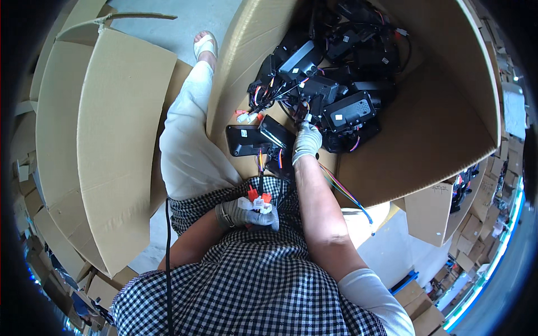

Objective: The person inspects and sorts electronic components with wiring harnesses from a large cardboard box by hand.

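My left hand, in a grey glove, is closed round a bunch of red and white wire connectors close to my lap. Wires run up from the bunch toward a black plastic unit at the near edge of the carton. My right hand, also gloved, reaches into the large cardboard box, fingers pinched among cables; what they grip is partly hidden. Beyond it lies a pile of black plastic units with coloured wires. More red and white connectors rest left of my right hand.
A tall open carton stands at the left, beside my leg. Coloured wires ending in a blue plug hang below my right forearm. Further cartons are stacked at the right. A black cord hangs at my left side.
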### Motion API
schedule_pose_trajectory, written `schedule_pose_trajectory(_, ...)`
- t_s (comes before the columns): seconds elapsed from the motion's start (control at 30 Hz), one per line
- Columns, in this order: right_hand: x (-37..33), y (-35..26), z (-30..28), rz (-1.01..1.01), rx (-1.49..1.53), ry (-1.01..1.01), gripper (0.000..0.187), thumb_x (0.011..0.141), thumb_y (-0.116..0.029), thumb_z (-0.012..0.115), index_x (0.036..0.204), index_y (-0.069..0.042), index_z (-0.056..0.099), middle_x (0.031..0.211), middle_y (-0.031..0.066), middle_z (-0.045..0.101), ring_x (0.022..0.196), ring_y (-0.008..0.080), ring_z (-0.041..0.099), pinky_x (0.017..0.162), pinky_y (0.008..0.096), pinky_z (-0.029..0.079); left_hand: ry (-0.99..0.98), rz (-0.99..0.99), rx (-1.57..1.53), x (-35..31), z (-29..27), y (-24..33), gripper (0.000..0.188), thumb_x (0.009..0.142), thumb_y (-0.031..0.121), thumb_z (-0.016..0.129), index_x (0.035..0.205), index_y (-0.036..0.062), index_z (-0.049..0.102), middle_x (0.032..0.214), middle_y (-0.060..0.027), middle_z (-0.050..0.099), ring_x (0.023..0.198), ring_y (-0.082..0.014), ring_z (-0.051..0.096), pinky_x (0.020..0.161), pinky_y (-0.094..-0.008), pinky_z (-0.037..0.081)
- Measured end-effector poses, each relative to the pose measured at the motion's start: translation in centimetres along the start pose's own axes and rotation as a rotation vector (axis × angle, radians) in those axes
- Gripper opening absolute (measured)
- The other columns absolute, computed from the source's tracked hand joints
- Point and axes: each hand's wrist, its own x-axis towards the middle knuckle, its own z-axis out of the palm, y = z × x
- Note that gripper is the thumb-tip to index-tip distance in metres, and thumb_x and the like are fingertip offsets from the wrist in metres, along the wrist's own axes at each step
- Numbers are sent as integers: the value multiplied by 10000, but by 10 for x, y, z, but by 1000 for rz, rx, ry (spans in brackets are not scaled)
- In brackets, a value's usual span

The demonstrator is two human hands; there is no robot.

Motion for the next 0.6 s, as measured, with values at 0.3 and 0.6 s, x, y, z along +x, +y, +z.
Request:
schedule_pose_trajectory(0.3,17,5,6,-62,-51,63,328,864,-328,560,890,-21,671,952,214,550,838,307,538,772,403,401,57,96,24,2,2,2,255,846,240,625,983,25,618,960,-90,640,944,-185,592,877,-329,456)
schedule_pose_trajectory(0.6,-39,-68,26,-981,-422,-117,146,816,-87,549,921,-17,621,1033,166,549,967,315,536,850,360,438,176,185,102,2,12,7,244,859,172,614,1050,22,595,1018,-84,626,966,-165,585,885,-302,462)
